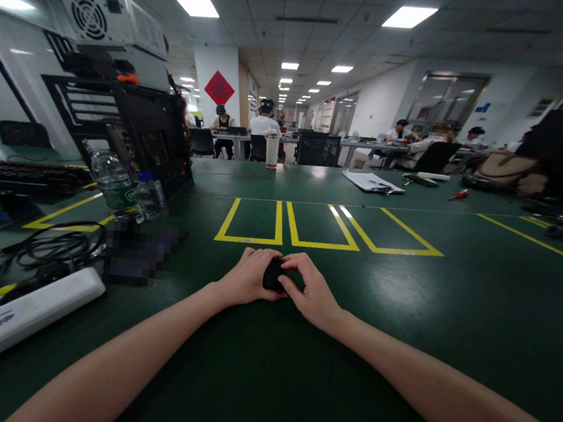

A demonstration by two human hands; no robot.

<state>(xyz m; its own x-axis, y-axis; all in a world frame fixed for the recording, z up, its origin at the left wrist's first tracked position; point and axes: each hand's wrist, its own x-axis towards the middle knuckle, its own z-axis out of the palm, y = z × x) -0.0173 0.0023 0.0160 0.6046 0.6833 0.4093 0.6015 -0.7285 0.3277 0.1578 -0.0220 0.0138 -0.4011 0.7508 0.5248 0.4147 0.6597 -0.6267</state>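
Note:
Between my two hands is a small black object [273, 274], rounded in outline; its kind cannot be made out. My left hand [249, 276] is wrapped round its left side, thumb below and fingers above. From the right, my right hand [310, 290] pinches its edge with thumb and fingertips. Both hands are over the green tabletop [265, 370], just on the near side of three yellow-taped outlines [321, 245]. Part of the black object is hidden by the fingers.
To the left stand a black computer case [144, 129], water bottles [108, 179], a coiled cable [51, 247] and a white power strip [23, 321]. Further back are a paper cup [272, 151], a clipboard [372, 182] and a red screwdriver [459, 195]. Several people sit at distant tables.

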